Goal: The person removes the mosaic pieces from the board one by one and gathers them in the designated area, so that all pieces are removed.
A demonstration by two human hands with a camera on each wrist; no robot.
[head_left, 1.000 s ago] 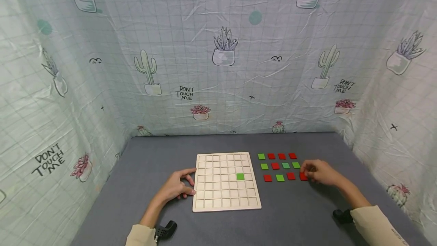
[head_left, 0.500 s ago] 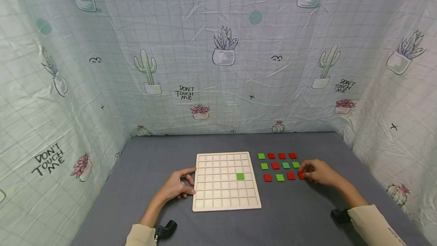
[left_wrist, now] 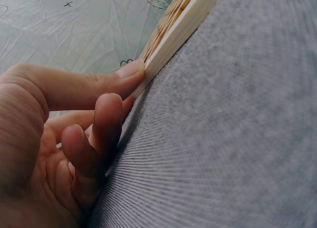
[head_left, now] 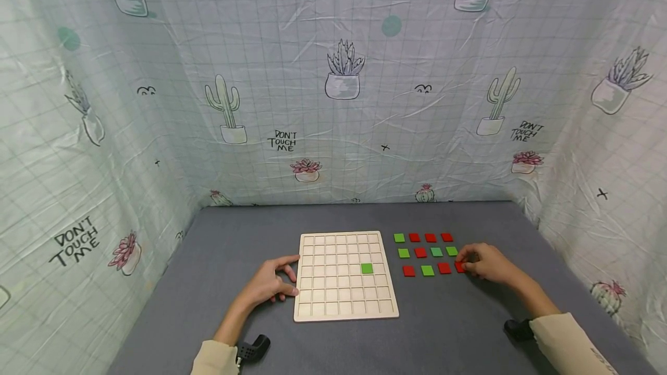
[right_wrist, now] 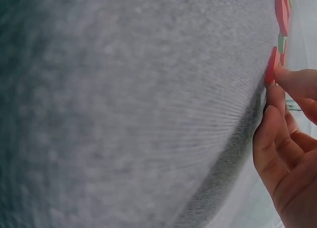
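My left hand (head_left: 267, 283) is at the left edge of a pale wooden grid board (head_left: 331, 309), thumb and index finger touching that edge well apart. In the left wrist view the thumb (left_wrist: 111, 82) rests against the board's side, and other fingers are loosely bent below it. One green square tile (head_left: 367, 268) lies in a cell on the board's right half. My right hand (head_left: 488, 263) pinches a red square tile (head_left: 459, 267) at the right end of the nearest row of loose tiles. The right wrist view shows thumb and fingertip at the red tile's end (right_wrist: 272, 65), low at the cloth.
Right of the board, red and green tiles lie in three rows, among them a red tile (head_left: 444, 268), a lime one (head_left: 427, 271) and a darker green one (head_left: 436, 252). Grey cloth (head_left: 427, 328) covers the table. A cactus-print curtain (head_left: 365, 172) encloses the back and sides.
My right hand has slid slightly left with the red tile, bringing it closer to its row. The left hand and the board stay in place.
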